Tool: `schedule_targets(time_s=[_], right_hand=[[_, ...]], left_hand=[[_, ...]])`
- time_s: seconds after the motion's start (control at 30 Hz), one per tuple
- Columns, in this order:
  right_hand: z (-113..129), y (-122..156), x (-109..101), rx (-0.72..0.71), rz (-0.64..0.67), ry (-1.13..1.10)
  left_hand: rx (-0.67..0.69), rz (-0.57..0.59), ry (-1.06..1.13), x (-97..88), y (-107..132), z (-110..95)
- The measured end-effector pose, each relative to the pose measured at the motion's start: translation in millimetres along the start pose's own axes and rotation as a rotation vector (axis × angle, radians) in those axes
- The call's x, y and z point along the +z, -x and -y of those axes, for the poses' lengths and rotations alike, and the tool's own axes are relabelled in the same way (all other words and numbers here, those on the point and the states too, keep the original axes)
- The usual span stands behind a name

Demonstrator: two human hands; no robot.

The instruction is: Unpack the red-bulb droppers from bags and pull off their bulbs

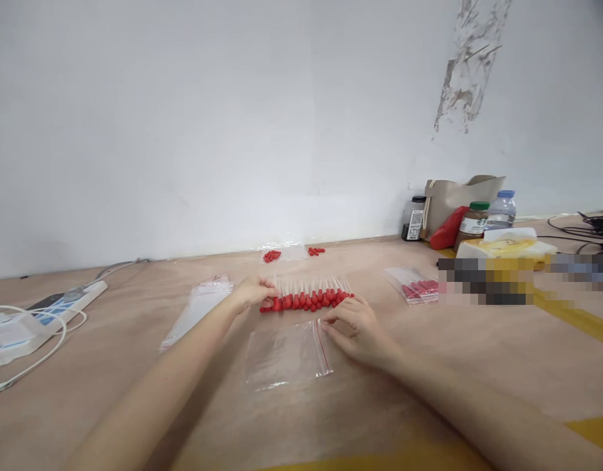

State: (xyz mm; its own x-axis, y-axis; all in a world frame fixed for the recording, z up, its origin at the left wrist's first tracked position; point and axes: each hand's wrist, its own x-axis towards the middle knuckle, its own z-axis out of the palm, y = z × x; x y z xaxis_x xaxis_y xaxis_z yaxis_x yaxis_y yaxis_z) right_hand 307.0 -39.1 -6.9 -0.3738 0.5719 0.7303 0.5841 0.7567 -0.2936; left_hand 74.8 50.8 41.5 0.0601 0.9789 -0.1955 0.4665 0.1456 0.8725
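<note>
A row of glass droppers with red rubber bulbs [309,299] lies side by side on the table, their clear tubes pointing toward the wall. At the row's left end, my left hand [255,292] has its fingers closed on an end dropper. My right hand [358,327] is by the right end, its fingers bent and a little apart, fingertips close to the bulbs. Its thumb is beside the zip edge of a clear zip bag [286,356], which lies flat in front of the row. Whether the thumb touches the bag I cannot tell.
Flat zip bags [198,311] lie at left, near a power strip [51,320] with white cables. A bag of red-bulbed droppers [419,288] is at right. Loose red bulbs [272,256] lie near the wall. Jars, a bottle [502,209] and a beige bag [458,199] stand back right.
</note>
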Motion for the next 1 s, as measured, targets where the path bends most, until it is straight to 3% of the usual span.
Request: schedule_targets(time_s=[0.17,0.43,0.53,0.67,0.73,0.8,0.87,1.0], right_hand=[[-8,0,-8,0.061,-0.004,-0.029],[-9,2,-7,0.046,0.021,-0.001],[-9,3,-7,0.051,0.035,0.01],[-7,1,-7,0.034,0.051,-0.015],[-5,1,-6,-0.024,0.095,-0.06],[-1,1,-5,-0.099,0.182,-0.095],[2,3,-3,-0.16,0.286,-0.098],[4,7,0,-0.219,0.463,-0.087]], left_hand=[[-0.064,-0.009,-0.135,5.2,-28,-4],[-0.024,-0.067,-0.302,1.1,-34,1],[0.083,-0.152,-0.368,-0.2,-25,4],[0.317,-0.267,-0.433,8.9,11,10],[0.441,-0.223,-0.456,16.2,36,18],[0.663,-0.081,-0.517,22.1,58,28],[0.773,0.051,-0.572,24.9,74,40],[0.756,0.252,-0.662,24.7,87,56]])
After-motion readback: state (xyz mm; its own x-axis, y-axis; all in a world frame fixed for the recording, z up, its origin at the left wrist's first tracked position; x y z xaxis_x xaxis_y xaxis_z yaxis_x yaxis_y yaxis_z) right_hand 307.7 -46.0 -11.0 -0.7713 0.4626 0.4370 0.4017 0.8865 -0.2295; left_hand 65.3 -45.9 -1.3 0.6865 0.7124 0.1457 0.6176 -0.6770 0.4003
